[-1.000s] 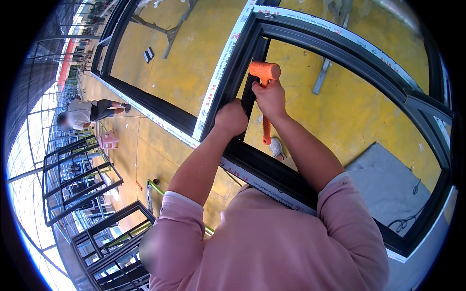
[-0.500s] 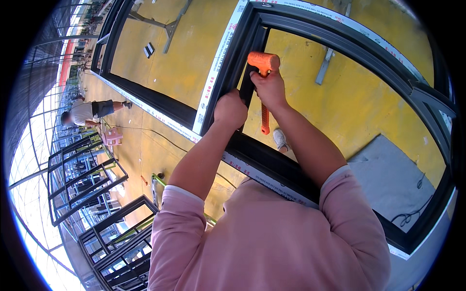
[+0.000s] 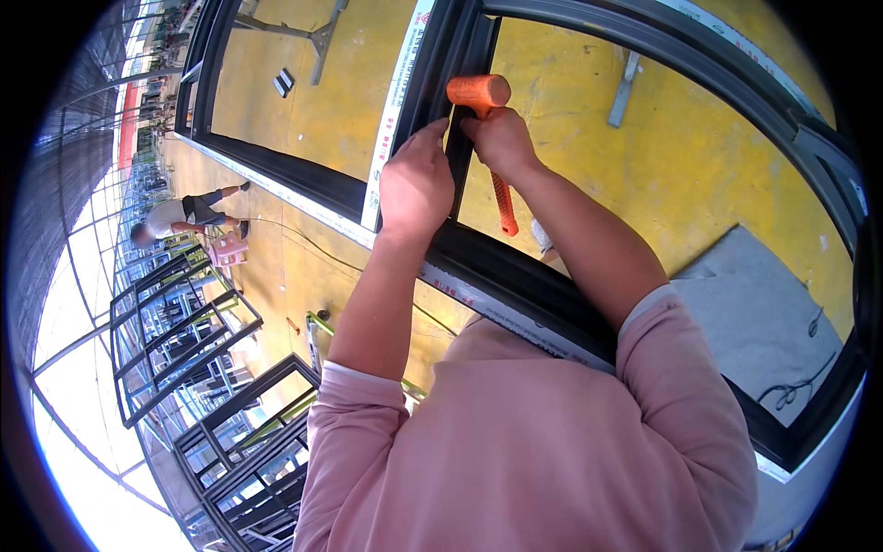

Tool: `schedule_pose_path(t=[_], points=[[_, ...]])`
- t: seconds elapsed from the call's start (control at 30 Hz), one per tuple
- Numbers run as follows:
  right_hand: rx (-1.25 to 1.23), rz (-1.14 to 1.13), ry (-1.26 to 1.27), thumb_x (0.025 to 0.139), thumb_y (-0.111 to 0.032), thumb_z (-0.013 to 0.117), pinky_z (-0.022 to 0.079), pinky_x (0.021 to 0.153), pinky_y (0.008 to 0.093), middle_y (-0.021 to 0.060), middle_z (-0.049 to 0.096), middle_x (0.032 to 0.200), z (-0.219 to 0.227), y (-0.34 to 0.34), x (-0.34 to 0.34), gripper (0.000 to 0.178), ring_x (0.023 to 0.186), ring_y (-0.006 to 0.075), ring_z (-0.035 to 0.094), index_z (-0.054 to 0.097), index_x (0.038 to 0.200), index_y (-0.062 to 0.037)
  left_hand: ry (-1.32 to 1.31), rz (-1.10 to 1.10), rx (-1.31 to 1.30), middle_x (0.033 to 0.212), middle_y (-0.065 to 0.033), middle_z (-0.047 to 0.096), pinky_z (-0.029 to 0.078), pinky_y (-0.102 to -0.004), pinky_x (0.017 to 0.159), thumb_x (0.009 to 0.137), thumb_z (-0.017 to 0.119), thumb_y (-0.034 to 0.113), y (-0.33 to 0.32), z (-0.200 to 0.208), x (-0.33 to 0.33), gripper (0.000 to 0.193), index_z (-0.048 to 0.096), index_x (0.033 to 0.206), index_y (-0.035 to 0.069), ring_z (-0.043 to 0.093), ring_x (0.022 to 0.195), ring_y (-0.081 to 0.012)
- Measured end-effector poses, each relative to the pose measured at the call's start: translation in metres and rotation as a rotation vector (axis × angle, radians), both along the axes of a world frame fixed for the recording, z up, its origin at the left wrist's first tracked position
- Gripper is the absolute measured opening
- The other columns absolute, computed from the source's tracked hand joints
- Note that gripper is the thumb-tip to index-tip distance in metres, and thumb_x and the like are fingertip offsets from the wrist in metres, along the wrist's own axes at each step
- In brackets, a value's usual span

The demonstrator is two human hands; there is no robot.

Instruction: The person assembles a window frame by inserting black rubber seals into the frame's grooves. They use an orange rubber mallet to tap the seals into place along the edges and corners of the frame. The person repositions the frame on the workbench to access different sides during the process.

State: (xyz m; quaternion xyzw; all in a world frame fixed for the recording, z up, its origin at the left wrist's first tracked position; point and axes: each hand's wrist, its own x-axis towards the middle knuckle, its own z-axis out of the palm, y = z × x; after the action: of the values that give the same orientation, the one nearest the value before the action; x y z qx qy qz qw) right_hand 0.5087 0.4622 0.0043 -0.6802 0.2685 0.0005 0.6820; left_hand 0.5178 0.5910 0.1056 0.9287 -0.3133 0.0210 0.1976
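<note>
An orange mallet [image 3: 479, 90] is in my right hand [image 3: 502, 145], whose fingers close round its handle just below the head. The handle hangs down toward me. The thumb side of that hand lies against a dark upright bar [image 3: 463, 161] of the black window frame [image 3: 515, 276]. My left hand [image 3: 417, 189] rests on the same frame, left of the bar, with its index finger stretched along the profile toward the mallet head. Its other fingers are partly hidden. White printed protective film [image 3: 391, 138] covers the frame's outer faces.
Grey cloth [image 3: 754, 304] with a dark cord lies on the yellow floor at right. Metal support legs [image 3: 625, 87] show through the frame. At left, a person [image 3: 179, 216] bends beside a pink stool [image 3: 227, 248], near several stacked black frames [image 3: 184, 331].
My left hand has loosened from a closed grip, its index finger now extended. Both hands and the mallet sit slightly farther up and left in view. The person at left has shifted.
</note>
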Motion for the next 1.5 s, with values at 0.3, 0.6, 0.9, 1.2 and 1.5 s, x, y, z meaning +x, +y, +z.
schedule_pose_path(t=[0.3, 0.6, 0.9, 1.2, 1.5], points=[[-0.169, -0.002, -0.063, 0.088, -0.027, 0.062, 0.056, 0.079, 0.0478, 0.0257, 0.071, 0.085, -0.027, 0.012, 0.011, 0.032, 0.087, 0.0429, 0.071, 0.069, 0.091, 0.0038, 0.15, 0.243, 0.352, 0.115, -0.0295, 0.068, 0.05, -0.0517, 0.095, 0.093, 0.066, 0.039, 0.01, 0.025, 0.037, 0.063, 0.043, 0.137, 0.0, 0.065, 0.108, -0.0475], [-0.062, 0.015, -0.01, 0.093, -0.032, 0.06, 0.056, 0.079, 0.05, 0.0275, 0.071, 0.09, -0.03, 0.018, 0.016, 0.036, 0.088, 0.0438, 0.071, 0.07, 0.094, 0.0026, 0.217, 0.262, 0.281, 0.105, -0.0288, 0.069, 0.052, -0.0479, 0.091, 0.1, 0.057, 0.043, 0.015, 0.031, 0.046, 0.054, 0.053, 0.127, -0.003, 0.068, 0.099, -0.0436], [-0.463, 0.268, 0.151, 0.097, -0.037, 0.066, 0.053, 0.076, 0.0465, 0.02, 0.07, 0.082, 0.061, -0.057, -0.049, 0.04, 0.084, 0.0401, 0.069, 0.063, 0.108, 0.0009, 1.429, 0.316, -0.069, 0.126, -0.0173, 0.065, 0.051, -0.0468, 0.102, 0.111, 0.029, 0.05, 0.046, -0.012, 0.171, 0.059, 0.057, 0.134, 0.003, 0.066, 0.111, -0.0311], [-1.167, 0.804, 0.681, 0.086, -0.037, 0.078, 0.055, 0.061, 0.0378, 0.0088, 0.067, 0.078, 0.179, -0.098, -0.084, 0.033, 0.068, 0.0254, 0.07, 0.062, 0.087, -0.0077, 2.695, -0.193, -0.189, 0.155, -0.0282, 0.042, 0.03, -0.0618, 0.119, 0.091, 0.032, 0.083, -0.005, -0.107, 0.18, 0.093, 0.044, 0.153, 0.015, 0.045, 0.14, -0.0476], [-1.426, 1.04, 0.492, 0.097, -0.041, 0.065, 0.054, 0.056, 0.0359, 0.007, 0.062, 0.073, 0.215, -0.099, -0.008, 0.036, 0.064, 0.0241, 0.067, 0.063, 0.095, -0.006, 2.936, -0.449, -0.275, 0.149, -0.0123, 0.051, 0.037, -0.0508, 0.117, 0.069, 0.046, 0.096, 0.025, -0.13, 0.161, 0.114, 0.04, 0.154, 0.021, 0.045, 0.143, -0.0315]])
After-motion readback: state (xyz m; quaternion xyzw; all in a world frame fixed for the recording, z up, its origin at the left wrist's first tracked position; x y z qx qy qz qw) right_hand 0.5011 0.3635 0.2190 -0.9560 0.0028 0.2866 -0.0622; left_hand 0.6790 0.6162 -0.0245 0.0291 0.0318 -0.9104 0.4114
